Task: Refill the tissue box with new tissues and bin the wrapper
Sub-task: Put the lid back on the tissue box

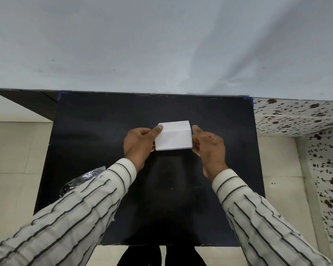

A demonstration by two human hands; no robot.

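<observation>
A white tissue box (173,137) stands on the black table (104,131), near its middle, with a narrow slot on its top face. My left hand (138,143) grips the box's left side, thumb on the upper left corner. My right hand (208,146) is pressed against the box's right side, thumb up by the top edge. A crumpled clear plastic wrapper (81,181) lies at the table's left edge, partly hidden under my left sleeve. No loose tissues are in view.
A white sheet (161,45) hangs behind the table's far edge. A flowered cloth (300,116) covers a surface to the right. Pale floor tiles (13,150) surround the table. My dark trousers (161,256) show below the near edge.
</observation>
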